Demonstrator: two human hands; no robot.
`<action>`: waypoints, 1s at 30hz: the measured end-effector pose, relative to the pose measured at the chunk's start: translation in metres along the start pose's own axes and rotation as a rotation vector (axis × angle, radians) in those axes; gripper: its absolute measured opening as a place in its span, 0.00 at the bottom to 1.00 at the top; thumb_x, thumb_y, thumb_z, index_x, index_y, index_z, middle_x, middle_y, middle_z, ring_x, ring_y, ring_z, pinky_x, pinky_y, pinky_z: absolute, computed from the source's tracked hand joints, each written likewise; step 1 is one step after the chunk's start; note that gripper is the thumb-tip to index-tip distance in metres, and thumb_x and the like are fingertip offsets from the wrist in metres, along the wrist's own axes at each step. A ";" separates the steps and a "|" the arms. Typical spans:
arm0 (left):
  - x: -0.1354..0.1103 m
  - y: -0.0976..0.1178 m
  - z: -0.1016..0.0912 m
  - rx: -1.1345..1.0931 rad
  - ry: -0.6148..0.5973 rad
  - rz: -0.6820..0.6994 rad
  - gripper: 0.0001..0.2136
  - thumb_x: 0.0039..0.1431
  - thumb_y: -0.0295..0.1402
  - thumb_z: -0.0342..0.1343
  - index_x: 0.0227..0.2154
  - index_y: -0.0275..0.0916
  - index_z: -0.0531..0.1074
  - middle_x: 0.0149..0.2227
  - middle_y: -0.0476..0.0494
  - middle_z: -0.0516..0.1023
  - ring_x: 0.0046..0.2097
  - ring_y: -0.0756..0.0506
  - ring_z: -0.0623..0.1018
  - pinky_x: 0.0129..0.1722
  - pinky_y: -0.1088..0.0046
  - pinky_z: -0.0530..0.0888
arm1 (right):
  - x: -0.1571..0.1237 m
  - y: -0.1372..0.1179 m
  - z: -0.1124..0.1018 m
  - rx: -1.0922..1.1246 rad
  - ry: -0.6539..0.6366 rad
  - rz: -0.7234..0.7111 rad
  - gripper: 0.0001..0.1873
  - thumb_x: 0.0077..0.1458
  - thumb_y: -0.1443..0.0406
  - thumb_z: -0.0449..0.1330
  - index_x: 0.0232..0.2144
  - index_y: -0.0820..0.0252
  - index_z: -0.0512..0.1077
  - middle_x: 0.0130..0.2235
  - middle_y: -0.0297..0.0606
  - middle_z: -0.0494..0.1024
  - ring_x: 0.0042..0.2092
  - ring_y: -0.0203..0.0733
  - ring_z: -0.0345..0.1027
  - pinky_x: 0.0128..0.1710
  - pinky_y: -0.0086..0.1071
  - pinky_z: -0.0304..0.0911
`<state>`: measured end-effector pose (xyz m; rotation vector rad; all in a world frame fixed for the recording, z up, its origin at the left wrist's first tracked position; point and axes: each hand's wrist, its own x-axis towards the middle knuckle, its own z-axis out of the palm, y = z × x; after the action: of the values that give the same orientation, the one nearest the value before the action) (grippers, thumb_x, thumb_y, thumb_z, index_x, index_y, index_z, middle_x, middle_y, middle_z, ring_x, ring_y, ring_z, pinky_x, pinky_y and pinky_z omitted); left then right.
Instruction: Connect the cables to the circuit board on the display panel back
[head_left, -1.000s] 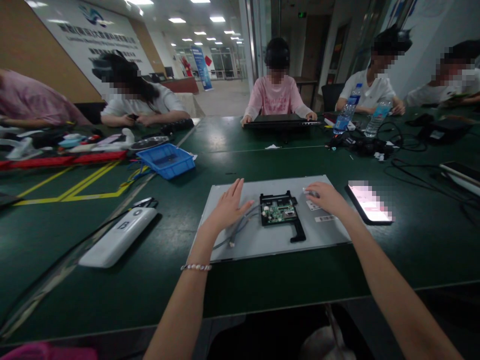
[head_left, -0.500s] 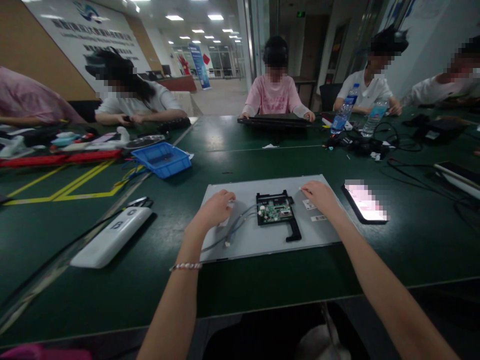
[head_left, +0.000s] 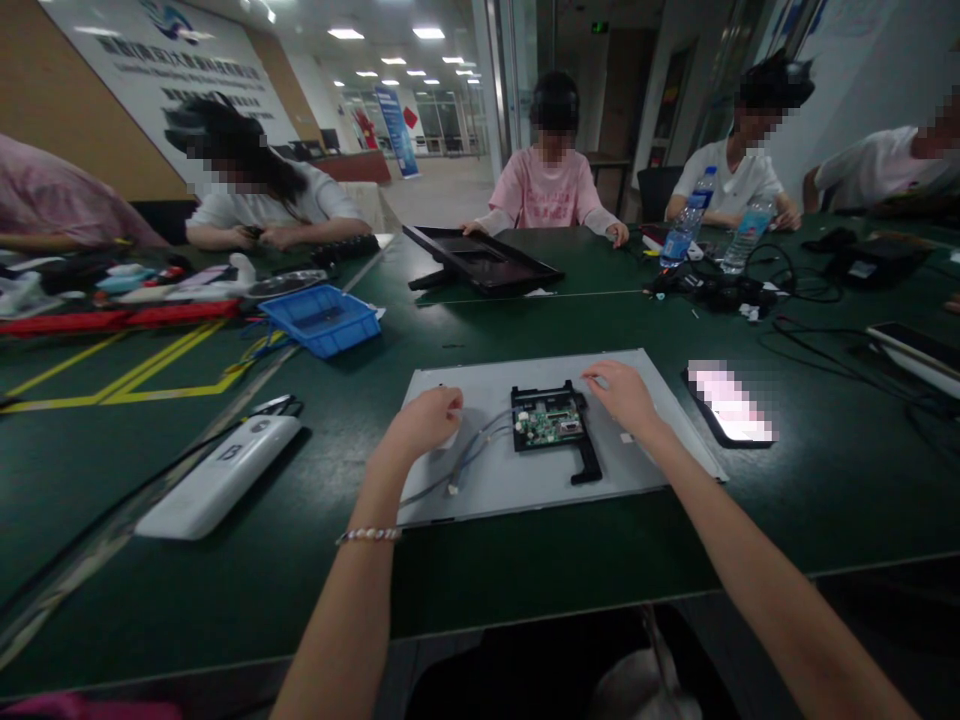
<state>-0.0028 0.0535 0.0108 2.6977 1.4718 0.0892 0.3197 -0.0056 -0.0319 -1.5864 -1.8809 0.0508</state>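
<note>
A light grey flat panel (head_left: 517, 490) lies on the table before me. On its middle rests a green circuit board (head_left: 551, 424) in a black bracket (head_left: 589, 464), with thin grey cables (head_left: 466, 456) running off to the left. Over the panel's left part, my left hand (head_left: 429, 418) is closed, its fingers curled inward; whatever they hold is hidden. My right hand (head_left: 621, 396) is pinched just right of the bracket's upper corner. Anything between its fingertips is too small to name. A whitish label shows partly below each hand.
A lit phone (head_left: 731, 405) lies right of the panel, a white device (head_left: 221, 480) to the left. Beyond are a blue tray (head_left: 322, 320), two bottles (head_left: 686, 220) and cables. Across the table, a person (head_left: 551, 185) has a hand on a black frame (head_left: 487, 258).
My right hand has moved left, closer to the bracket. My left hand has curled in a little more. Across the table, the black frame has swung left and tilted.
</note>
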 end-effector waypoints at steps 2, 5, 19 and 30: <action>0.001 -0.001 0.001 0.036 0.014 -0.022 0.08 0.50 0.26 0.46 0.30 0.39 0.70 0.33 0.43 0.74 0.35 0.44 0.73 0.34 0.71 0.66 | 0.004 -0.010 0.000 -0.008 -0.014 -0.042 0.11 0.58 0.68 0.52 0.38 0.60 0.74 0.42 0.40 0.77 0.45 0.42 0.68 0.47 0.34 0.60; 0.001 -0.002 0.003 0.068 0.021 -0.056 0.09 0.52 0.27 0.46 0.34 0.40 0.70 0.37 0.43 0.73 0.37 0.44 0.74 0.36 0.70 0.68 | 0.011 -0.023 0.001 -0.060 -0.089 -0.108 0.11 0.58 0.69 0.53 0.39 0.59 0.75 0.43 0.39 0.77 0.47 0.42 0.67 0.49 0.33 0.59; -0.003 0.071 0.016 0.024 0.217 0.391 0.21 0.63 0.41 0.44 0.57 0.42 0.58 0.58 0.41 0.63 0.60 0.41 0.60 0.58 0.59 0.56 | 0.017 -0.036 0.023 -0.212 -0.251 -0.135 0.13 0.60 0.68 0.50 0.39 0.59 0.75 0.40 0.41 0.78 0.46 0.42 0.67 0.48 0.32 0.58; -0.001 0.076 0.023 -0.017 0.095 0.416 0.22 0.64 0.43 0.43 0.57 0.40 0.59 0.58 0.39 0.64 0.56 0.42 0.66 0.55 0.61 0.61 | 0.014 -0.037 0.021 -0.132 -0.241 -0.126 0.12 0.59 0.67 0.51 0.39 0.61 0.74 0.40 0.43 0.77 0.45 0.42 0.67 0.48 0.32 0.58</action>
<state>0.0621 0.0115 -0.0061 2.9756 0.8985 0.2509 0.2765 0.0052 -0.0251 -1.6038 -2.2072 0.0662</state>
